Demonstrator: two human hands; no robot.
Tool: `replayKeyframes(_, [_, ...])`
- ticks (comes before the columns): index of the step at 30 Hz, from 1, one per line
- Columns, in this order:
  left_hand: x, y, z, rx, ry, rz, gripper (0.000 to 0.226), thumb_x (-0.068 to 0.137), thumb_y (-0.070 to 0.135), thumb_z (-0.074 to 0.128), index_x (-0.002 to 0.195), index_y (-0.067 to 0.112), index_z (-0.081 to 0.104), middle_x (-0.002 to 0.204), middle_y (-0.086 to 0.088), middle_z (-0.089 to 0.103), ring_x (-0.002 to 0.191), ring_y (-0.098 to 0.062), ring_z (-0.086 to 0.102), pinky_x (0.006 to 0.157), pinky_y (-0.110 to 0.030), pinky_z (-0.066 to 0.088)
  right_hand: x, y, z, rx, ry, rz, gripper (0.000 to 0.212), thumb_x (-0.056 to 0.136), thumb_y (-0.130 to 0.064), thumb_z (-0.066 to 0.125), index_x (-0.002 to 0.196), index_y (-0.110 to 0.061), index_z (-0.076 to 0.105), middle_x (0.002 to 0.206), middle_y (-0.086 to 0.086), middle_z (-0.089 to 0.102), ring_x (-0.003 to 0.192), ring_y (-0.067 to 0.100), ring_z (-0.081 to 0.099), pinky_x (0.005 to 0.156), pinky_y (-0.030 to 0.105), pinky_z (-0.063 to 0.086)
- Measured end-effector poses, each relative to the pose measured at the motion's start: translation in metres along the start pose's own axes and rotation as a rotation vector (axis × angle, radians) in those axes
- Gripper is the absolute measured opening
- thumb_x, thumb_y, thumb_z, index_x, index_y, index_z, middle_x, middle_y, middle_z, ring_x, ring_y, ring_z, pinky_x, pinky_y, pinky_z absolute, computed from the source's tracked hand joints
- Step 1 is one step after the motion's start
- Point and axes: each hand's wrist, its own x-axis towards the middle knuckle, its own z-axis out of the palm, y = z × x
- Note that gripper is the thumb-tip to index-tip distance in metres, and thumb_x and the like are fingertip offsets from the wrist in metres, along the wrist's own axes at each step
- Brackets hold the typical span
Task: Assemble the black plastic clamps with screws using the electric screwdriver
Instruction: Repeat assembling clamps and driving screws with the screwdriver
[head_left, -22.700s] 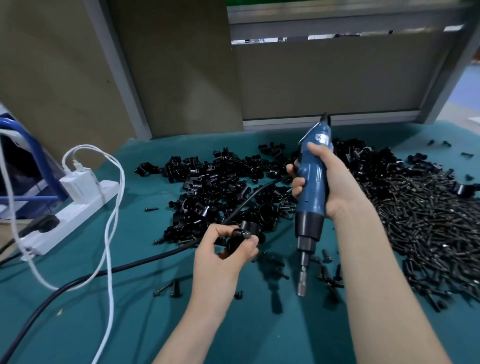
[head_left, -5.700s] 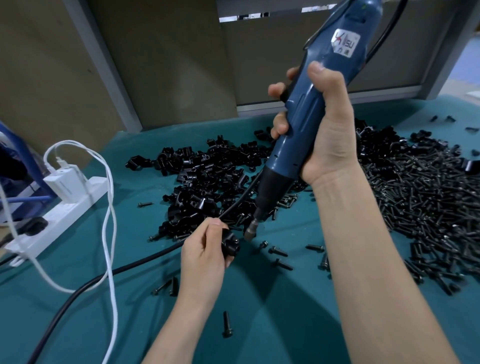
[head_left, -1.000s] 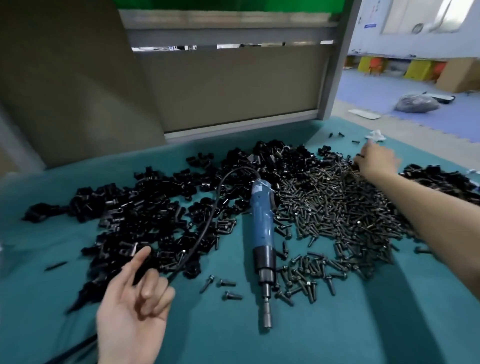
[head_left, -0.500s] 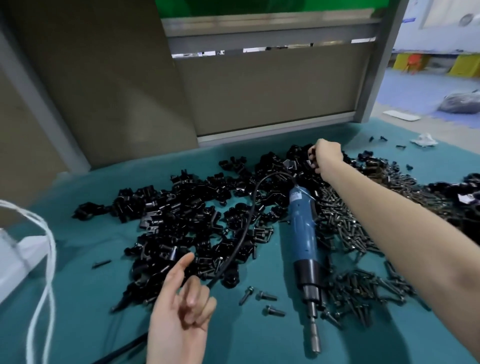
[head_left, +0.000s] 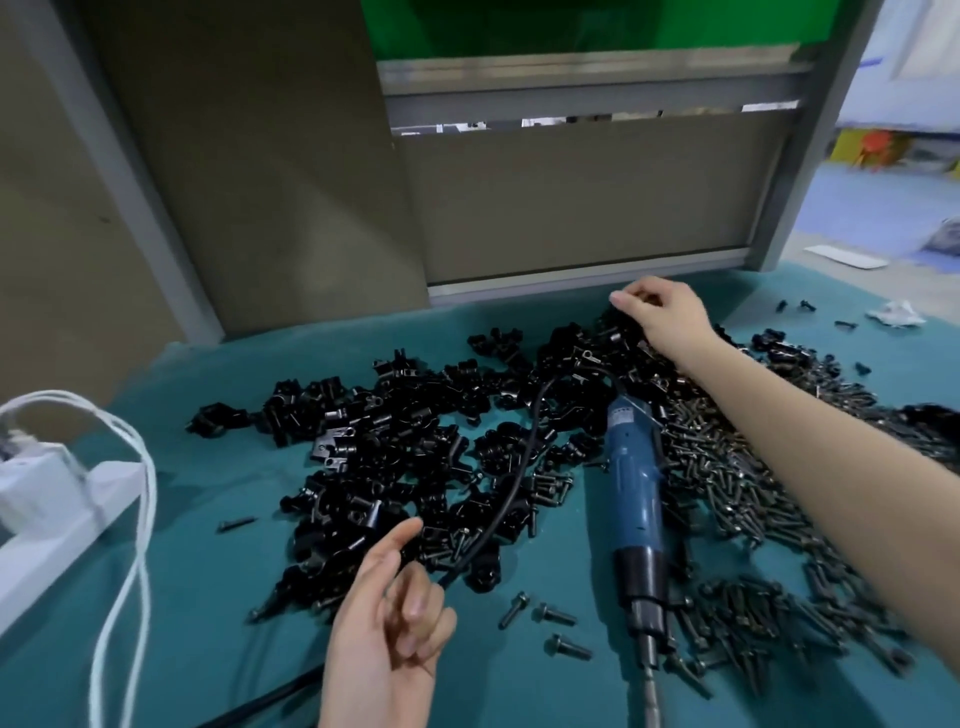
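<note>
The screwdriver (head_left: 636, 499) lies on the desk (head_left: 208, 525) mid-frame between clamps (head_left: 405, 452) and screws (head_left: 753, 499), so I judge most assembly is left; my left hand (head_left: 389, 639) hangs loose and empty, my right hand (head_left: 662, 314) curls its fingers (head_left: 623, 300) into the clamps, hold unclear.

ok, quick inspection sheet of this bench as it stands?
Surface: teal mat, flat, strewn with parts.
Job's things: clamps heaped centre; screws heaped right; screwdriver lying flat between them, unheld, bit toward near edge.
Clutter: three loose screws left of its nose; white scrap far right.
Hands: left hand open, empty, palm up; right hand curled over far clamps, hold unclear.
Cables: black cord draped over clamps; white leads at power strip.
Surroundings: grey panel behind; blue floor right.
</note>
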Motion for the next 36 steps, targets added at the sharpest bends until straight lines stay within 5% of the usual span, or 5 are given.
replayKeyframes(10, [-0.003,-0.002,-0.001,0.014,-0.008,0.011,0.026,0.093,0.019,0.045,0.111,0.009,0.062,0.047,0.004,0.034,0.034,-0.005,0.025,0.035,-0.02,0.02,-0.04,0.016,-0.01,0.371,0.042,0.269,0.02,0.091,-0.03,0.066,0.075,-0.017,0.063,0.086,0.012,0.06,0.076,0.023,0.059,0.047,0.023,0.046])
replayKeyframes(16, [-0.003,0.0,0.001,0.019,-0.024,0.015,0.032,0.081,0.022,0.051,0.11,0.011,0.062,0.047,0.005,0.035,0.034,-0.005,0.026,0.034,-0.019,0.022,-0.039,0.024,-0.01,0.287,0.002,0.282,0.015,0.087,-0.033,0.07,0.076,-0.024,0.068,0.08,0.001,0.064,0.046,0.014,0.054,0.039,0.016,0.038])
replayKeyframes(20, [-0.002,0.0,0.001,0.022,-0.03,0.012,0.033,0.081,0.023,0.052,0.11,0.012,0.062,0.048,0.005,0.035,0.034,-0.005,0.026,0.033,-0.019,0.022,-0.042,0.024,-0.014,0.208,0.038,0.205,0.009,0.085,-0.038,0.071,0.079,-0.031,0.071,0.076,-0.006,0.066,0.045,0.011,0.05,0.055,0.024,0.047])
replayKeyframes(27, [-0.003,0.0,0.002,0.033,-0.016,0.011,0.025,0.098,0.018,0.04,0.11,0.01,0.061,0.046,0.005,0.035,0.032,-0.004,0.026,0.03,-0.017,0.023,-0.042,0.015,-0.017,0.515,0.095,0.33,0.018,0.09,-0.034,0.067,0.084,-0.017,0.067,0.072,-0.003,0.055,0.047,0.011,0.049,0.042,0.021,0.038])
replayKeyframes(36, [-0.003,0.0,0.003,0.027,-0.005,0.014,0.025,0.096,0.018,0.041,0.108,0.009,0.061,0.045,0.004,0.034,0.031,-0.003,0.025,0.031,-0.017,0.021,-0.038,0.028,-0.028,0.274,0.207,0.301,0.023,0.089,-0.035,0.067,0.077,-0.016,0.063,0.072,0.004,0.06,0.057,0.019,0.057,0.059,0.032,0.048])
